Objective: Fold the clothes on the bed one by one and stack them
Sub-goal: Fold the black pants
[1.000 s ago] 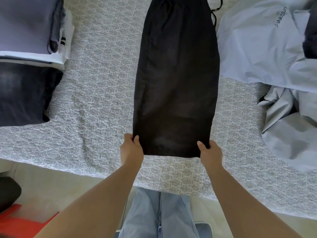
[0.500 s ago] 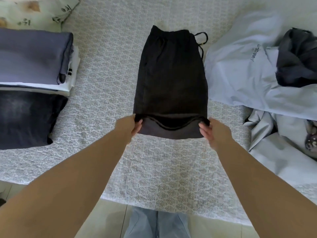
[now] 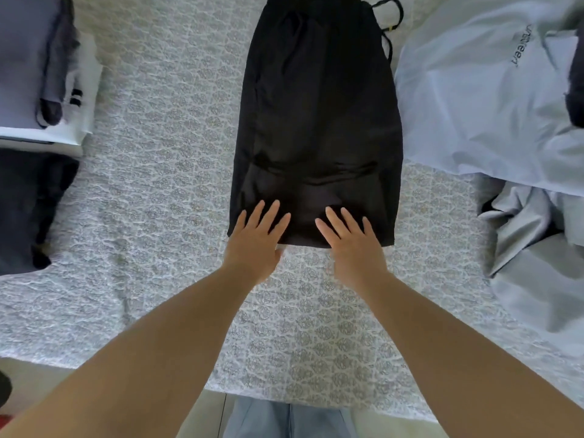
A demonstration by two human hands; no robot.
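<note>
Item one, black shorts (image 3: 319,115): I see them lying flat mid-bed (image 3: 158,216), waistband far, drawstring (image 3: 390,23) trailing off the far right corner, near hem folded up onto the cloth.

Item two, left hand (image 3: 256,238): flat, fingers spread, holding nothing, pressing on the near left edge of the shorts.

Item three, right hand (image 3: 350,241): likewise flat and spread, grasping nothing, resting on the near edge beside the left hand, apart from it.

Item four, folded stack (image 3: 41,74): far left of the bed, with a dark folded piece (image 3: 28,210) just nearer.

Item five, pale unfolded garments (image 3: 480,99): heaped on the right, just beside the shorts.
</note>
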